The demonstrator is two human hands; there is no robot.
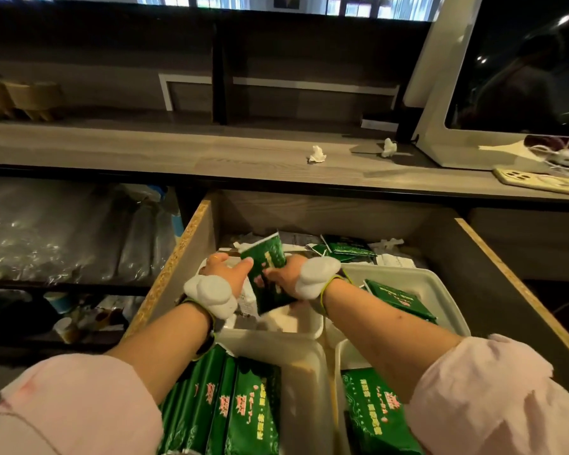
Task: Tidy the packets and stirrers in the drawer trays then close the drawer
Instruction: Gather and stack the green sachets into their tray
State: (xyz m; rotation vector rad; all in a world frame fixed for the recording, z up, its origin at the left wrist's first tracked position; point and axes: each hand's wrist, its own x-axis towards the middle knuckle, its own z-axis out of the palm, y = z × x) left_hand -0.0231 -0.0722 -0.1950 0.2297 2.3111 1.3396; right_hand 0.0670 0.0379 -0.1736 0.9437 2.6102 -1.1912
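Observation:
The wooden drawer (191,244) stands pulled out, holding white trays. My left hand (225,269) and my right hand (284,277) together grip a stack of green packets (266,264) upright above the far left tray (316,326). Several green packets (230,405) stand on edge in the near left tray (304,362). One more green packet (372,412) lies in the near right tray (340,353), and another green packet (401,298) lies in the far right tray (440,284). Loose green packets (345,247) and white paper slips (395,256) lie at the drawer's back. No stirrers are clearly visible.
A grey counter (178,152) runs above the drawer with two crumpled tissues (316,154), a white screen stand (440,93) and a power strip (539,180) at the right. Plastic-wrapped goods (63,231) and paper cups (64,328) fill the shelves to the left.

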